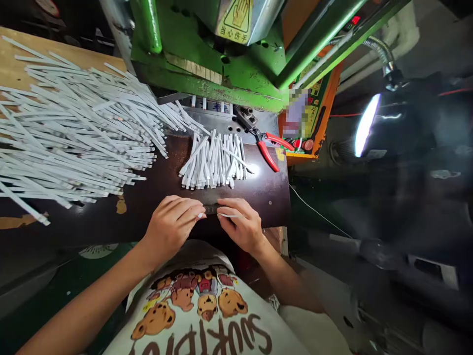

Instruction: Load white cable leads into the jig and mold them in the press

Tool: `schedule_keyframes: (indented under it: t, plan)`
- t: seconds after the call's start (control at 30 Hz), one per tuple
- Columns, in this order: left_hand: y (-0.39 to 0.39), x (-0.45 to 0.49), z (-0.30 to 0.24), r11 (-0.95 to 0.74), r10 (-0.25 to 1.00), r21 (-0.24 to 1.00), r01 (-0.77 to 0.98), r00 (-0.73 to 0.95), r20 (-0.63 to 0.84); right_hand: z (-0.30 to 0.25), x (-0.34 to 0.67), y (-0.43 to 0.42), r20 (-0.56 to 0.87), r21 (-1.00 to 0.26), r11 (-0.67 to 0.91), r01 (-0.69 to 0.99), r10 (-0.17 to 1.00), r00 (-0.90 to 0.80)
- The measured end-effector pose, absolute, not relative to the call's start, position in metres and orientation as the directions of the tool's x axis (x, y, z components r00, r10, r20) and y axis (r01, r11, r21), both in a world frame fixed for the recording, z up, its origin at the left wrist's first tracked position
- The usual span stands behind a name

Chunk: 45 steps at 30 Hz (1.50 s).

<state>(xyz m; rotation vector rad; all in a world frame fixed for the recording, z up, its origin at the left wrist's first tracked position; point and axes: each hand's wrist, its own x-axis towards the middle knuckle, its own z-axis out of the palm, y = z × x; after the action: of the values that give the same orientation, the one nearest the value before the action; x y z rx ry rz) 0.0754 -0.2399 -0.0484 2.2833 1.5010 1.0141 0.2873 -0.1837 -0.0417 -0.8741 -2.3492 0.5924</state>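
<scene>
Head view: both hands meet at the near edge of the dark worktop (111, 207), working on one thin white strip (226, 215). The left hand (172, 224) has its fingers curled together, fingertips pressed down beside a small dark metal piece (211, 209) that lies between the two hands. The right hand (240, 224) has its fingers (231, 204) closed lightly on the strip, which shows only as a short pale sliver under the thumb; how much of it is hidden I cannot tell.

To do this well, I judge the strip should be kept flat and square against the metal piece, held near its end with a light pinch so it does not buckle, with both hands low on the worktop for steadiness.

Just beyond the hands lies a small bundle of short white strips (214, 160), fanned roughly upright in the picture. Right of it rest red-handled pliers (268, 145). To the left a large loose heap of long white strips (74, 128) spreads over a wooden board (15, 69). Behind stands a green press (229, 69) bearing a yellow hand-warning label (236, 17). A lit gooseneck lamp (365, 123) shines at the right.
</scene>
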Motion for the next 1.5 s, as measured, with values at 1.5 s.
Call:
schedule_keyframes:
  t: [1.5]
  plan:
    - [-0.194,-0.037,-0.019,-0.404,0.72,0.33,0.853,0.074,0.69,-0.01,0.17,-0.087,-0.107,-0.384,0.733,0.561,0.568,-0.816]
